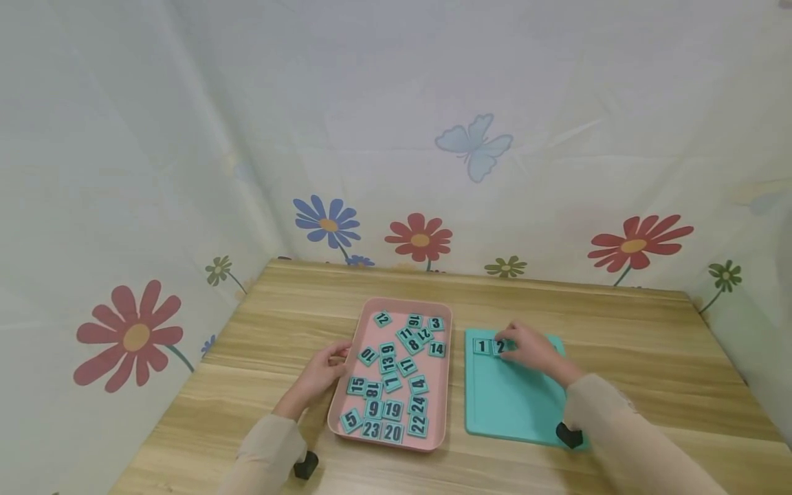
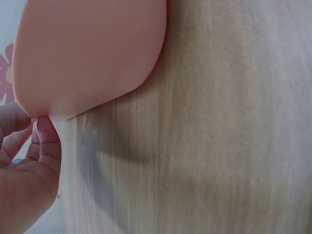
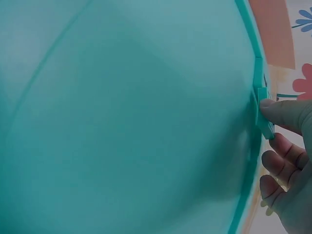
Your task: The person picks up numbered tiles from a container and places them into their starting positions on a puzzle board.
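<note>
A pink tray (image 1: pixel 434 379) holds many turquoise number tiles scattered at various angles, among them 5, 12 and 14. My left hand (image 1: pixel 317 376) pinches the tray's left rim between thumb and fingers, as the left wrist view shows. To the right lies a turquoise board (image 1: pixel 510 402) with a raised edge. Tile 1 (image 1: pixel 482 346) sits in its top left corner. My right hand (image 1: pixel 532 348) pinches the number 2 tile (image 1: pixel 499 347) close beside tile 1. In the right wrist view that tile (image 3: pixel 263 114) is tilted at the board's edge; its printed side is mostly hidden.
Tray and board lie side by side on a wood-grain table (image 1: pixel 297 295), with a narrow strip of tabletop between them. Behind the table hangs a pale curtain (image 1: pixel 371 137) printed with flowers and a butterfly. Dark wrist devices show near both sleeves.
</note>
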### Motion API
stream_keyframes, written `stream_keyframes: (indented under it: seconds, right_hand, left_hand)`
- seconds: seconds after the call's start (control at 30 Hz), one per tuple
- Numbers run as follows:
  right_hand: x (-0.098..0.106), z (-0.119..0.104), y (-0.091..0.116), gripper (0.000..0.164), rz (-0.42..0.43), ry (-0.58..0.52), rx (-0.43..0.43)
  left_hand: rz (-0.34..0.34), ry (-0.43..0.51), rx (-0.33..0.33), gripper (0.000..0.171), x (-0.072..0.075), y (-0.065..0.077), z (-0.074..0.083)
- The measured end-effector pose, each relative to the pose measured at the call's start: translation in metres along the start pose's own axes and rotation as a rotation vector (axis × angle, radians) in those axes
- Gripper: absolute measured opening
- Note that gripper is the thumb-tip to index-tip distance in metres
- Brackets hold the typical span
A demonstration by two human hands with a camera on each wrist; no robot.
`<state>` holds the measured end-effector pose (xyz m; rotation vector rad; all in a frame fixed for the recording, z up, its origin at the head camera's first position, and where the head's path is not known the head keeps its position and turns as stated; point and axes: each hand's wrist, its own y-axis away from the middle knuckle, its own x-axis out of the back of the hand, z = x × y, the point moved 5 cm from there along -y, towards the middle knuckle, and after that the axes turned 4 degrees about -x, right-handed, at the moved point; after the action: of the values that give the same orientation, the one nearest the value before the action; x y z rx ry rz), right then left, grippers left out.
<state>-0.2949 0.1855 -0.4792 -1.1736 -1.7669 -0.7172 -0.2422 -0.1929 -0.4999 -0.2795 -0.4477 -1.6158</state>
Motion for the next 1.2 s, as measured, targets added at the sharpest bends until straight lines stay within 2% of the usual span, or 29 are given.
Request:
stream_keyframes:
  seconds: [0.4,0.67,0.8,0.97,1.2]
  right_hand:
    - [-0.01,0.003,-0.003,0.03,0.034,0.008,-0.03]
    - [-0.009,0.002,-0.005,0.03,0.066,0.019,-0.016]
    - [-0.004,-0.006,-0.012,0.031,0.082,0.01,0.009]
    - [0.007,-0.025,-0.023,0.033,0.111,-0.001,0.078]
    - [0.01,-0.049,-0.042,0.034,0.097,-0.063,0.102]
  left_hand:
    - [0.009,0.002,-0.008,0.048,0.001,-0.002,-0.001]
    - [0.008,0.02,-0.021,0.047,0.001,-0.001,-0.002]
    - [0.007,0.025,-0.023,0.047,0.002,0.0,0.0]
    - [0.005,0.031,-0.022,0.046,0.001,0.001,0.0]
    - [-0.008,0.05,-0.034,0.046,0.0,0.001,0.001]
